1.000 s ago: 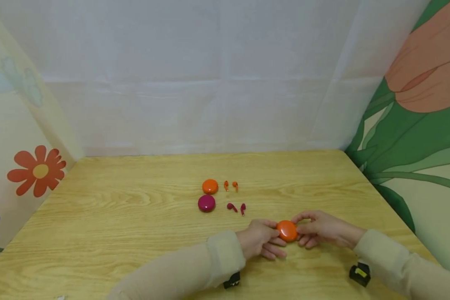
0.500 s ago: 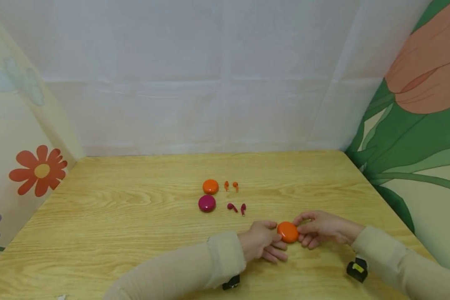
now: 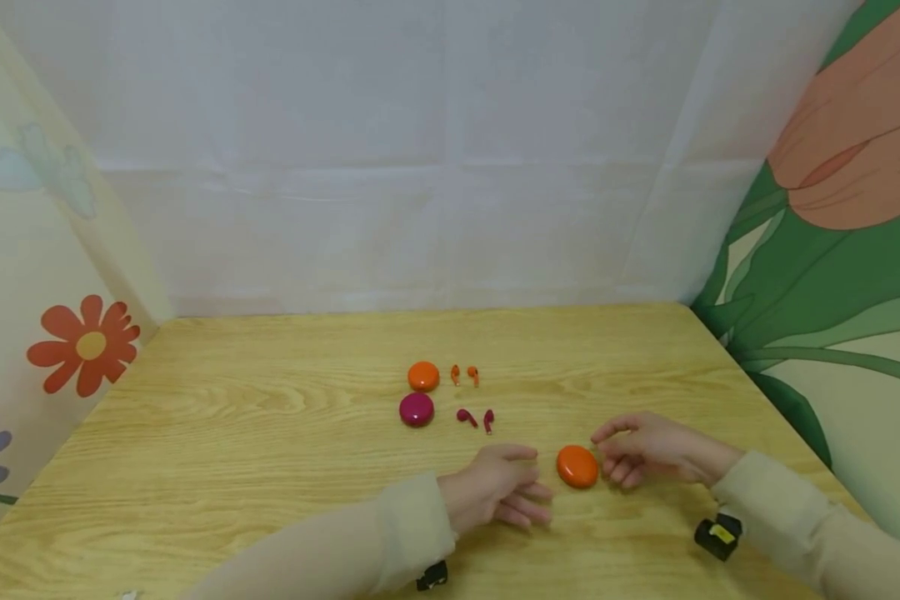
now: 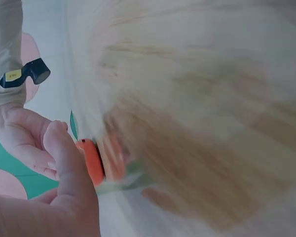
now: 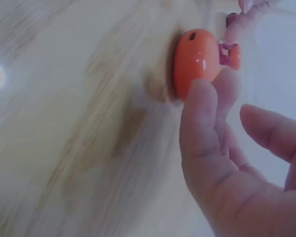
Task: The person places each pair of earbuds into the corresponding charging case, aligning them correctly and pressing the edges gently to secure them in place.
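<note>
A glossy, rounded orange earbud case (image 3: 577, 467) lies on the wooden table between the two hands, its lid closed. To its left is my left hand (image 3: 498, 492), apart from the case, its fingers loosely extended and holding nothing. My right hand (image 3: 656, 450) hovers at the other side, fingers relaxed and slightly bent, nothing in them. In the right wrist view the case (image 5: 200, 57) shows a small dark slot, and the fingertips overlap its lower end. From the left wrist, the case (image 4: 90, 162) appears on its edge beyond the thumb.
Farther back on the table (image 3: 285, 450) sit another orange case (image 3: 423, 377) and a magenta case (image 3: 417, 409). Right of them lie two orange earbuds (image 3: 473, 376) and two magenta earbuds (image 3: 488, 420). A white curtain (image 3: 345, 233) hangs behind the table.
Both hands have let go of the near orange case, which stays on the table. The left hand has drawn back to the left; the right has shifted slightly away.
</note>
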Demonstrator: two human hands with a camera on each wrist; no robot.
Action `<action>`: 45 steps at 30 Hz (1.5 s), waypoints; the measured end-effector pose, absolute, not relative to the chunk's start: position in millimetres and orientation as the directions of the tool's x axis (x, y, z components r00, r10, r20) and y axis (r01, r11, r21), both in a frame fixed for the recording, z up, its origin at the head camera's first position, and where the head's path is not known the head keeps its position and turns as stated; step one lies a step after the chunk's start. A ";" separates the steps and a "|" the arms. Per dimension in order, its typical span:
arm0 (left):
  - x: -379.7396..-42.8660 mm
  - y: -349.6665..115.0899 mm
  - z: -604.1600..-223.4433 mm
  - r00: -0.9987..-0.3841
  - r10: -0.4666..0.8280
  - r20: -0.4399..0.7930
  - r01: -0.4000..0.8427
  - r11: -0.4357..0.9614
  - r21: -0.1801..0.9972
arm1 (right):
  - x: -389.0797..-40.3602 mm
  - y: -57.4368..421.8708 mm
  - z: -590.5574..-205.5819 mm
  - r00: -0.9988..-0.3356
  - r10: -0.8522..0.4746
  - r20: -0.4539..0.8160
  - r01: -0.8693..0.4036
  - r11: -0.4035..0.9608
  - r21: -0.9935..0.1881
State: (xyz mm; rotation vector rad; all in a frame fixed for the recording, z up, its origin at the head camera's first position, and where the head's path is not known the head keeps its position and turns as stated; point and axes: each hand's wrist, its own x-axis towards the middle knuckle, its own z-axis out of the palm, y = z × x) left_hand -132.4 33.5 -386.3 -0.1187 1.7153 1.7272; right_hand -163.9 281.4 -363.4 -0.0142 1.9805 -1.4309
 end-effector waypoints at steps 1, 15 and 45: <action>-132.0 29.5 -386.3 -0.759 0.401 -0.513 -0.515 0.113 0.850 | -163.6 280.5 -362.5 -0.768 -0.386 -0.511 0.364 0.394 -0.844; -132.4 -14.1 -380.5 -0.835 0.341 -0.432 -0.442 0.053 0.896 | -164.6 250.0 -346.1 -0.792 -0.394 -0.466 0.325 0.373 -0.869; -143.7 -83.7 -379.6 -0.906 0.177 -0.385 -0.376 0.080 0.923 | -166.8 158.3 -355.6 -0.882 -0.284 -0.375 0.302 0.269 -0.914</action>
